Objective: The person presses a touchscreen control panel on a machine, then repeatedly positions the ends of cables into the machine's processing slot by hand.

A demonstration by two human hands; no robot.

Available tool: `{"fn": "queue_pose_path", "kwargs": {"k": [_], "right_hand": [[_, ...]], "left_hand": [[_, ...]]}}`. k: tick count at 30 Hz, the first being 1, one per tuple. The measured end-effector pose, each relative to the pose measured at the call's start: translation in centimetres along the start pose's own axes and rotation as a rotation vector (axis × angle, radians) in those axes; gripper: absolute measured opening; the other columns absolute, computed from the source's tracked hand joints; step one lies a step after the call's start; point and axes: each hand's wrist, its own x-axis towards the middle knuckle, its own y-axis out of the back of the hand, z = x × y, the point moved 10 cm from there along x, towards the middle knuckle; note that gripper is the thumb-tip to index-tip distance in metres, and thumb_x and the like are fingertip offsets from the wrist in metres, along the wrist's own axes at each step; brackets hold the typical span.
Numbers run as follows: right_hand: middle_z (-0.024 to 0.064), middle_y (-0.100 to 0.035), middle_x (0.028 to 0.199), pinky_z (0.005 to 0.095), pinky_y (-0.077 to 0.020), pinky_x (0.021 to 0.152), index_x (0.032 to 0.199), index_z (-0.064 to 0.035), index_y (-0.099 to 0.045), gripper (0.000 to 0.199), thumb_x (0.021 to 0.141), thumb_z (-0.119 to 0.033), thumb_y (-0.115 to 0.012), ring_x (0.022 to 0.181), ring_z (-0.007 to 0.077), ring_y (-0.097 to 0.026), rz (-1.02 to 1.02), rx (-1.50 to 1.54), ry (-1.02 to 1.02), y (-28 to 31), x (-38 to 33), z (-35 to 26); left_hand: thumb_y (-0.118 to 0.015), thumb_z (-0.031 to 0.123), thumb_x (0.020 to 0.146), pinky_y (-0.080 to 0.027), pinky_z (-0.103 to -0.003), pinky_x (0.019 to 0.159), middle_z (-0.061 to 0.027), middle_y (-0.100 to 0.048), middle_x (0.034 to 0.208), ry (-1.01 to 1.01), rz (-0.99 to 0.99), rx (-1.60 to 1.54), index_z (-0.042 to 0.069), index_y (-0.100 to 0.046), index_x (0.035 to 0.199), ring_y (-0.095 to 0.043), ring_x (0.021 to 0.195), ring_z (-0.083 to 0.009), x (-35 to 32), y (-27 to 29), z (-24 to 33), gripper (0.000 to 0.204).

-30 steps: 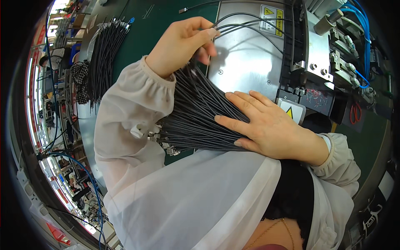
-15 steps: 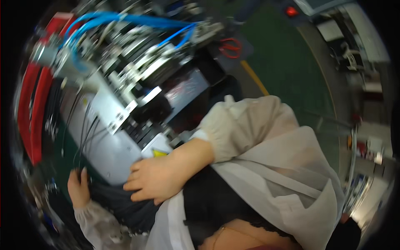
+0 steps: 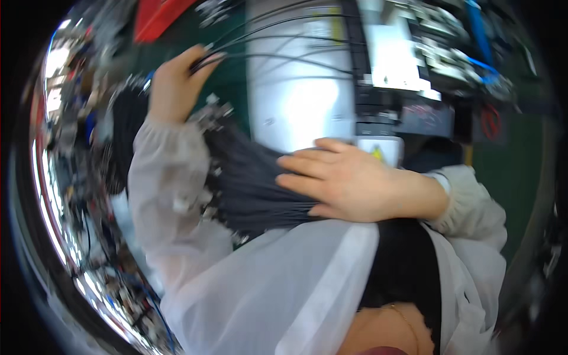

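Note:
My left hand (image 3: 177, 83) is closed around the ends of a few thin black cables (image 3: 278, 36), which arc across a pale metal plate (image 3: 296, 112) toward the machine. Below it lies a thick bundle of black cables (image 3: 254, 183), with small shiny connectors (image 3: 219, 109) along its left end. My right hand (image 3: 349, 183) rests flat on the right end of that bundle, fingers stretched out and slightly apart. A small white block with a yellow triangle label (image 3: 387, 151) sits just beyond the right wrist.
Machine parts (image 3: 438, 53) and a blue hose (image 3: 478, 32) stand at the far right, near a red-handled tool (image 3: 490, 121). A red frame piece (image 3: 160, 18) is at the far left. Blurred equipment fills the left side.
The view has turned, so the machine now appears farther right. My left hand, with the cables, appears higher and farther from my body. My right hand stays on the bundle.

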Motion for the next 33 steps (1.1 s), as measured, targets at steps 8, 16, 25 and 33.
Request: {"fn": "queue_pose_path", "kwargs": {"k": [8, 16, 25, 33], "right_hand": [[0.0154, -0.054, 0.126, 0.0455, -0.0337, 0.105, 0.124, -0.0039, -0.052, 0.051, 0.078, -0.018, -0.07, 0.12, 0.0289, -0.049, -0.041, 0.038, -0.069, 1.2, 0.8, -0.2], [0.0137, -0.057, 0.12, 0.0505, -0.0311, 0.108, 0.119, -0.0042, -0.055, 0.056, 0.069, -0.018, -0.077, 0.119, 0.0309, -0.049, 0.012, -0.034, -0.173, 2.3, -1.6, 0.6], [0.0139, -0.055, 0.123, 0.053, -0.0328, 0.106, 0.104, -0.0094, -0.064, 0.041, 0.065, -0.012, -0.078, 0.121, 0.0327, -0.048, -0.009, 0.02, -0.182, 4.1, -5.9, -0.2], [0.0166, -0.059, 0.122, 0.0381, -0.0496, 0.087, 0.098, -0.0043, -0.064, 0.028, 0.073, -0.012, -0.075, 0.104, 0.0326, -0.06, 0.211, 0.249, -0.342, 6.7, -9.3, 1.4]], "left_hand": [[-0.075, 0.02, 0.078, -0.046, -0.034, 0.092, -0.0117, -0.06, 0.116, -0.149, -0.098, 0.152, 0.008, -0.059, 0.119, -0.058, 0.107, -0.028, -2.9, 1.6, 0.1, 0.046], [-0.076, 0.005, 0.066, -0.036, -0.04, 0.101, -0.0118, -0.057, 0.118, -0.385, -0.68, -0.316, 0.009, -0.057, 0.123, -0.051, 0.114, -0.0288, -10.7, -3.8, 10.0, 0.06], [-0.071, 0.002, 0.062, -0.041, -0.038, 0.09, -0.0076, -0.057, 0.097, -0.309, -0.58, -0.226, 0.008, -0.062, 0.106, -0.055, 0.092, -0.0277, -11.5, -5.5, 8.9, 0.045], [-0.071, 0.005, 0.071, -0.042, -0.036, 0.084, -0.0107, -0.061, 0.092, -0.113, -0.611, -0.434, 0.005, -0.061, 0.098, -0.058, 0.089, -0.0308, -9.9, -5.5, 6.6, 0.028]]}}
